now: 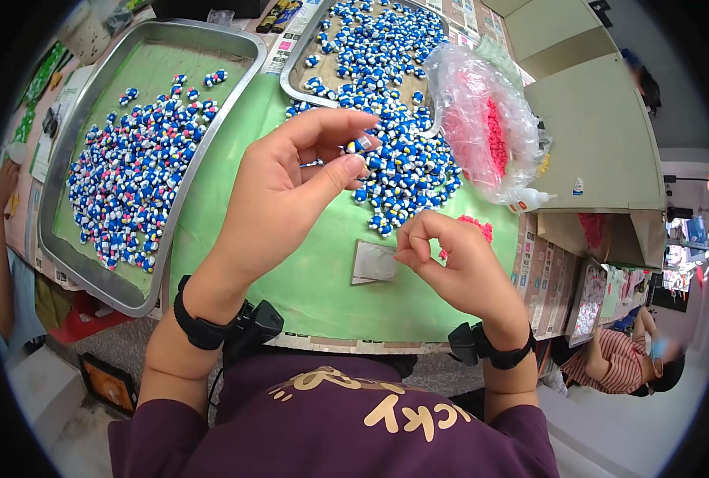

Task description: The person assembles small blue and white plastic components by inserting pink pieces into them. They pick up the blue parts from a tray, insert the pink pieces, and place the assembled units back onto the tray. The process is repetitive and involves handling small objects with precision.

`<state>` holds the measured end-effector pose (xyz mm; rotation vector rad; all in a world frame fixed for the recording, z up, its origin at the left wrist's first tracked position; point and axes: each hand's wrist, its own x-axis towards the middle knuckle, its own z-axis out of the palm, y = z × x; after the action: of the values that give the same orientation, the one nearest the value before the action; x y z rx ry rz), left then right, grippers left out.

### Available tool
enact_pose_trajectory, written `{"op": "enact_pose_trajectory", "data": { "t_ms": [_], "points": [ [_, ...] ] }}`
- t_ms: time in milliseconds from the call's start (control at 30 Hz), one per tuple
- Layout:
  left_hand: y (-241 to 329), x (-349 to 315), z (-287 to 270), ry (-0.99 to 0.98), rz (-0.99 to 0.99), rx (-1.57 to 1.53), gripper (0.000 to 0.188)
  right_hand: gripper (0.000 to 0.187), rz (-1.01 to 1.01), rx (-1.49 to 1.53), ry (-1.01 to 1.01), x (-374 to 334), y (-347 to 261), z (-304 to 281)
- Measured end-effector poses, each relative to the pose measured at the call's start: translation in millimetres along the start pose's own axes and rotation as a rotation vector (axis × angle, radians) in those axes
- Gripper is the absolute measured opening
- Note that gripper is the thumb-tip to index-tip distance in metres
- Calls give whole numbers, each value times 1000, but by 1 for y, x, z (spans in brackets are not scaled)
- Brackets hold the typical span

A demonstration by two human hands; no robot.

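Observation:
Between the thumb and fingers of my left hand is a small blue-and-white figurine, held up over the green work surface. My right hand is lower and to the right, thumb and index finger pinched together; whatever is in the pinch is too small or hidden to tell. Beside those fingertips lies a small square pad with a whitish top. A little pile of pink pieces sits just behind the right hand. Beyond the left hand spreads a heap of similar blue-and-white figurines.
A metal tray on the left holds many figurines with pink bits. Another tray stands at the back, figurines spilling over its edge. A clear bag of pink pieces, a white squeeze bottle and a cabinet stand right. Other people sit either side.

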<state>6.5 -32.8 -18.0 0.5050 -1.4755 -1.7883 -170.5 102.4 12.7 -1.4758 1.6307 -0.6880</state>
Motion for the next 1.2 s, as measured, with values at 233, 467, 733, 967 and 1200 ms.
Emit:
{"op": "enact_pose_trajectory", "data": {
  "t_ms": [233, 467, 733, 967, 1200],
  "points": [
    [2, -2, 0, -12, -50, -21, 26, 30, 34, -13, -13, 1, 1, 0],
    [-2, -3, 6, -58, -170, -222, 27, 33, -127, 204, 169, 2, -16, -3],
    [-3, -8, 14, -22, -130, -334, 20, 33, -330, 420, 406, 19, -30, 5],
    [0, -12, 16, -22, -123, -337, 20, 33, -358, 405, 500, 23, -29, 11],
    [-2, -16, 21, 7, -9, -236, 18, 32, -374, 299, 574, 23, -28, 19]
  ]
}}
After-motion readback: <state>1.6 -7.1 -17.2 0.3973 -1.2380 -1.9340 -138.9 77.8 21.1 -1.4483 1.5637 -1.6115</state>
